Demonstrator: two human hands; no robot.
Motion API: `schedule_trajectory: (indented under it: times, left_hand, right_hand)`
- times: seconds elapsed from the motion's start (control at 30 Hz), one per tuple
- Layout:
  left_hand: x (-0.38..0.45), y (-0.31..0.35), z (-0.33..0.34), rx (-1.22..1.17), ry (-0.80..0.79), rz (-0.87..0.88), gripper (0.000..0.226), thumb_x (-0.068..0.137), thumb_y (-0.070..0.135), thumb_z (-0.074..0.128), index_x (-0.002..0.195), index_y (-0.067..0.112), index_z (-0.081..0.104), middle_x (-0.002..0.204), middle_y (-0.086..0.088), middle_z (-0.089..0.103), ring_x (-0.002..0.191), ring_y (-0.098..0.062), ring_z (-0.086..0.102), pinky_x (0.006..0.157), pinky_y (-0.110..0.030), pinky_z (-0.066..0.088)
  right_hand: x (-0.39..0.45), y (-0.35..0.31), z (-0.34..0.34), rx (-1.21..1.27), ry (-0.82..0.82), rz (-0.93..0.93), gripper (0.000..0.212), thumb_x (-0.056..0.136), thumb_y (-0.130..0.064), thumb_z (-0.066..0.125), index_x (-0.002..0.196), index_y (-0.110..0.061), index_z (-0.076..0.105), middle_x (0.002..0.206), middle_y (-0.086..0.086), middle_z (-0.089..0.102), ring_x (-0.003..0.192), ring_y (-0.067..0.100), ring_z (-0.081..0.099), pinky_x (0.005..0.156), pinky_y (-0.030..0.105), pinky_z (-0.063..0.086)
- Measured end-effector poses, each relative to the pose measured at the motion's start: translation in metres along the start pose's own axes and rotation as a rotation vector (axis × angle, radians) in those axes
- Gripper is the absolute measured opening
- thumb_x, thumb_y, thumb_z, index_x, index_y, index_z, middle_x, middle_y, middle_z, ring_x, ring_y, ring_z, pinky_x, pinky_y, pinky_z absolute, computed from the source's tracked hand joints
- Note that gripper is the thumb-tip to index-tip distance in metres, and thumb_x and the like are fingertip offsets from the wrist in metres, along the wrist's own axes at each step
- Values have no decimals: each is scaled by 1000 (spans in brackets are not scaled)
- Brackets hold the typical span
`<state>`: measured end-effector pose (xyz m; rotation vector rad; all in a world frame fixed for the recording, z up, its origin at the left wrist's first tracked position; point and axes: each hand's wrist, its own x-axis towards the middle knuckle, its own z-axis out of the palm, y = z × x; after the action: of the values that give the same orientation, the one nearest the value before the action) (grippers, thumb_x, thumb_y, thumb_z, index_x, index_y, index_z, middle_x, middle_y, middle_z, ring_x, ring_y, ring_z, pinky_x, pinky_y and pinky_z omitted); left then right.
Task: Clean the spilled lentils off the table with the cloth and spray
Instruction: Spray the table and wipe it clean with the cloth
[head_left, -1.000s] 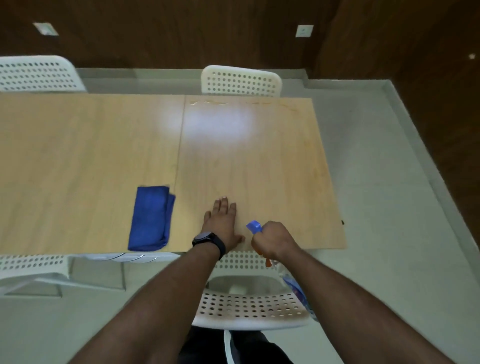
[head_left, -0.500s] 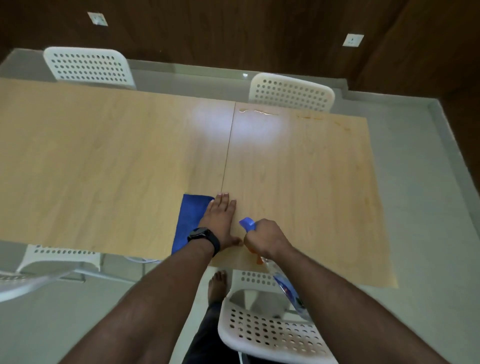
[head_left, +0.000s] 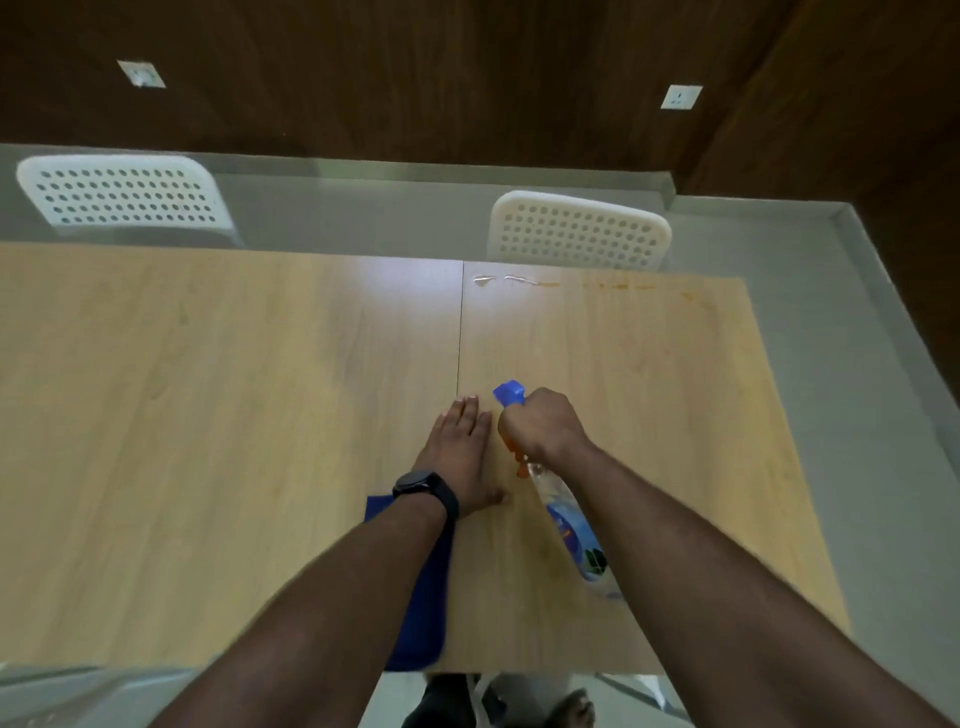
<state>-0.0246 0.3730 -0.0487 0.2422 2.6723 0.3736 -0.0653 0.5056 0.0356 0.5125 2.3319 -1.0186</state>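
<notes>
Two chairs (white), one cloth, one spray bottle.

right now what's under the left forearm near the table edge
A blue cloth lies flat on the table beneath the left forearm. Its right side and near end show; the arm covers the rest, so any lentils there can't be seen.

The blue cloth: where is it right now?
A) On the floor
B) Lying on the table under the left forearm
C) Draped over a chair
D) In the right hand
B: the blue cloth lies flat on the table, partly hidden under the left forearm, while the right hand grips the spray bottle.
</notes>
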Motion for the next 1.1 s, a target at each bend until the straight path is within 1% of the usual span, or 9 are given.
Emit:
schedule_trajectory:
  times: [0.1,0.23,0.37,0.43,0.5,0.67,0.77,0.93,1.1]
  left_hand:
    - [20,-2,-7,-3,-10,13,132,77,73,73,166,19,-8,173,-5,-17,160,-24,-14,129,-41,-3]
    - [42,6,-13,2,-21,40,131,77,73,74,166,19,-6,173,-5,-17,159,-24,-15,131,-45,1]
    - [63,26,-16,7,-34,102,128,78,71,74,166,20,-3,173,-4,-18,159,-25,-16,129,-42,-4]
    - [71,45,-15,31,-55,144,127,79,71,73,166,20,-4,172,-5,-19,159,-24,-17,128,-41,-6]
    - [72,53,-14,39,-67,147,127,80,71,74,166,21,-5,172,-4,-21,159,-24,-18,128,-41,-6]
    - [75,91,-2,100,-103,138,126,78,74,72,166,24,-3,171,-6,-23,158,-26,-21,129,-51,-5]
    - [71,105,6,110,-115,126,127,78,76,70,166,24,-5,170,-7,-26,157,-27,-23,129,-50,-5]
    - [50,124,20,91,-118,100,131,75,77,72,166,23,-6,170,-5,-27,158,-25,-22,130,-48,-4]
    - [21,123,30,66,-89,-8,135,74,76,75,165,21,-9,170,-5,-26,158,-25,-21,128,-45,-7]
  right_hand:
    - [23,-19,-11,26,34,-28,26,71,-22,52,83,-5,67,76,14,71,67,32,72,68,50,65]
    - [50,-33,-29,95,69,32,28,68,-18,53,84,-1,69,72,15,72,61,32,73,65,49,66]
    - [69,-27,-59,185,168,88,28,66,-16,54,82,1,68,74,18,72,59,36,73,62,55,65]
    - [72,-11,-79,213,216,122,22,70,-14,56,82,1,67,75,18,72,56,35,73,60,53,65]
    - [71,0,-91,230,246,160,23,70,-14,57,82,1,68,76,18,73,57,35,73,60,53,65]
    - [65,59,-138,353,340,275,27,66,-9,55,82,9,69,58,19,67,45,35,68,59,61,63]
    - [52,89,-157,366,366,313,31,64,-8,56,87,9,67,61,20,67,46,36,69,61,63,62]
    - [19,115,-164,340,283,343,23,69,-1,57,87,10,67,63,23,67,47,35,69,60,61,63]
    - [-1,105,-129,249,127,213,24,67,-5,56,82,9,69,67,21,70,50,36,71,54,49,64]
